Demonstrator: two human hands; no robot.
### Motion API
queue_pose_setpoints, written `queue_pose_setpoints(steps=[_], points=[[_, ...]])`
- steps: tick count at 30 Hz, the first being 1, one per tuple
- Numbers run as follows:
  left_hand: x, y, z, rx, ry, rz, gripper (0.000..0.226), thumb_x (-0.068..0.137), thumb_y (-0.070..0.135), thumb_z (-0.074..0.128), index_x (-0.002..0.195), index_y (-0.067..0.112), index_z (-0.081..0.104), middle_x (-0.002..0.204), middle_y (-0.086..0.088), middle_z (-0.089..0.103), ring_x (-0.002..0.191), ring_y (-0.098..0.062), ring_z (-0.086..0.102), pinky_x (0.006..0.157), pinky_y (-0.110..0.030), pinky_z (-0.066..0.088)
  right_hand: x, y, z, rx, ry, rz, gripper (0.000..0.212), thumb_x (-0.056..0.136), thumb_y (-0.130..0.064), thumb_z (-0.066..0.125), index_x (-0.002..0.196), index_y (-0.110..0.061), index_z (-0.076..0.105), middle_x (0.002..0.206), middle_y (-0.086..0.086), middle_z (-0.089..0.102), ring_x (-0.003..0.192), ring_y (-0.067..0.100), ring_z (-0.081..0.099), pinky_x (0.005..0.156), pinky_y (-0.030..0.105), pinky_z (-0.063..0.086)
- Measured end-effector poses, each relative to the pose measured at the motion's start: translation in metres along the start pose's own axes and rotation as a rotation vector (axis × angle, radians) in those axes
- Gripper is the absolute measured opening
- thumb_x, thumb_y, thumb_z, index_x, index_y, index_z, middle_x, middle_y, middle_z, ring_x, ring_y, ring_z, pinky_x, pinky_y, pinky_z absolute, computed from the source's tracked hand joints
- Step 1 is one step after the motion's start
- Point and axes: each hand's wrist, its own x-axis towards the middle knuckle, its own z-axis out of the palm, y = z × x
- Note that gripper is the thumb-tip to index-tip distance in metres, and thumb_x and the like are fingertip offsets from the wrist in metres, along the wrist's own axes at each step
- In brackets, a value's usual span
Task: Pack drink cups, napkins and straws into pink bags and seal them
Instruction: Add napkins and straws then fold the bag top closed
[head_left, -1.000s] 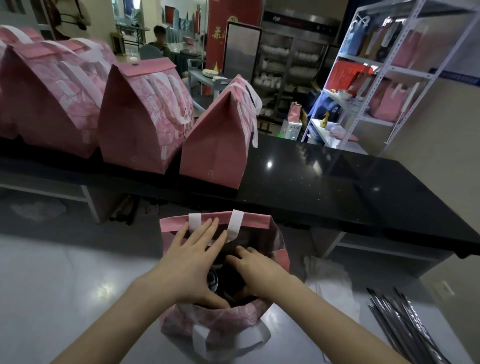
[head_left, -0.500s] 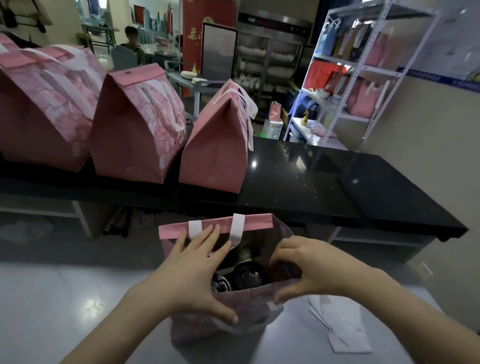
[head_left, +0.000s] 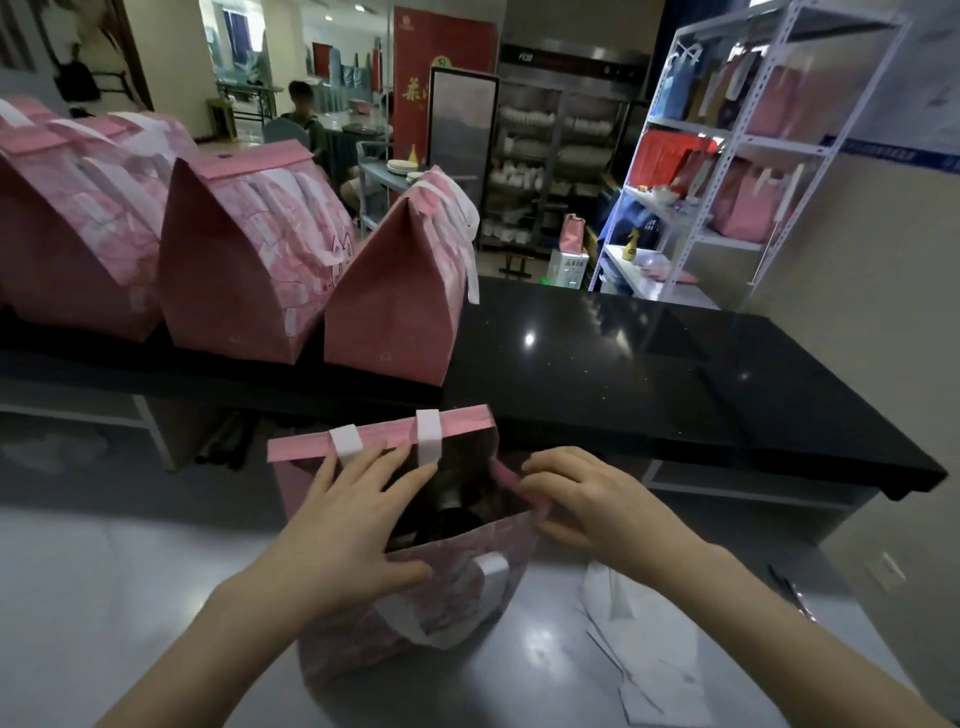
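Note:
An open pink bag (head_left: 415, 618) with white handles stands on the grey table in front of me. Dark cup lids (head_left: 457, 514) show inside its mouth. My left hand (head_left: 353, 525) lies spread across the left of the opening, thumb pressing the near wall and fingers reaching toward the far flap (head_left: 384, 434). My right hand (head_left: 582, 499) pinches the bag's right side edge between thumb and fingers. White napkins (head_left: 644, 670) lie on the table to the right of the bag.
Three sealed pink bags (head_left: 244, 270) stand in a row on the black counter (head_left: 649, 374) behind. A white shelf rack (head_left: 727, 156) with more bags is at the back right. A person sits far back. Dark straws (head_left: 789, 592) peek in at the right edge.
My right hand came out of the bag and moved right to grip its side edge. The bag's near wall has been pulled up and the mouth squared.

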Motion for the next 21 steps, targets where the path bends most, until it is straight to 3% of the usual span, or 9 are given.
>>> queue_pose_setpoints(steps=[3,6,9,13,16,18,21], points=[[0.004,0.040,-0.006,-0.110,0.184,0.072,0.074,0.081,0.060,0.059,0.146,0.037,0.032,0.156,0.010,0.024,0.144,-0.012,0.017,0.118,-0.034,0.017,-0.021,0.028,-0.009,0.071,0.096,0.079,0.033,0.088,-0.037,0.065,0.118,-0.022,0.064,0.122,-0.007,0.059,0.117,0.008,0.050,0.092,0.025,0.049],[0.016,0.089,0.000,-0.338,0.314,0.196,0.042,0.082,0.041,0.067,0.123,0.030,0.062,0.130,0.015,0.054,0.122,-0.003,0.047,0.102,-0.022,0.038,-0.049,0.067,-0.002,0.112,0.054,0.217,0.025,0.088,-0.035,0.065,0.111,-0.026,0.066,0.115,-0.012,0.059,0.106,0.008,0.052,0.083,0.030,0.050],[0.036,0.140,0.027,-0.475,0.192,0.240,0.031,0.083,0.046,0.059,0.112,0.034,0.064,0.106,0.022,0.061,0.100,0.006,0.055,0.085,-0.014,0.044,-0.081,0.103,0.021,0.105,-0.100,0.338,0.022,0.087,-0.035,0.061,0.109,-0.031,0.065,0.111,-0.012,0.059,0.103,0.011,0.055,0.081,0.031,0.049],[0.075,0.183,0.089,-0.515,0.029,0.155,0.024,0.084,0.038,0.064,0.108,0.034,0.065,0.096,0.021,0.063,0.089,0.006,0.057,0.073,-0.008,0.043,-0.121,0.139,0.059,0.142,-0.280,0.491,0.033,0.084,-0.038,0.062,0.116,-0.031,0.061,0.114,-0.006,0.059,0.106,0.015,0.055,0.081,0.030,0.047],[0.105,0.200,0.138,-0.575,-0.049,0.018,0.028,0.081,0.027,0.070,0.109,0.024,0.067,0.100,0.012,0.068,0.087,0.001,0.060,0.079,-0.018,0.049,-0.143,0.157,0.090,0.249,-0.312,0.612,0.038,0.083,-0.037,0.065,0.120,-0.028,0.060,0.115,-0.005,0.062,0.104,0.015,0.057,0.082,0.029,0.047],[0.121,0.209,0.165,-0.594,-0.073,-0.096,0.035,0.079,0.030,0.072,0.113,0.023,0.065,0.106,0.010,0.067,0.090,-0.004,0.060,0.085,-0.028,0.050,-0.152,0.163,0.110,0.312,-0.311,0.678,0.043,0.083,-0.037,0.066,0.123,-0.025,0.059,0.116,-0.003,0.063,0.103,0.016,0.058,0.081,0.027,0.045],[0.138,0.219,0.195,-0.577,-0.065,-0.264,0.048,0.078,0.040,0.072,0.121,0.022,0.060,0.115,0.006,0.060,0.097,-0.010,0.059,0.085,-0.028,0.049,-0.157,0.165,0.135,0.400,-0.272,0.793,0.049,0.080,-0.039,0.070,0.124,-0.020,0.059,0.114,0.002,0.065,0.105,0.020,0.059,0.081,0.027,0.044]])
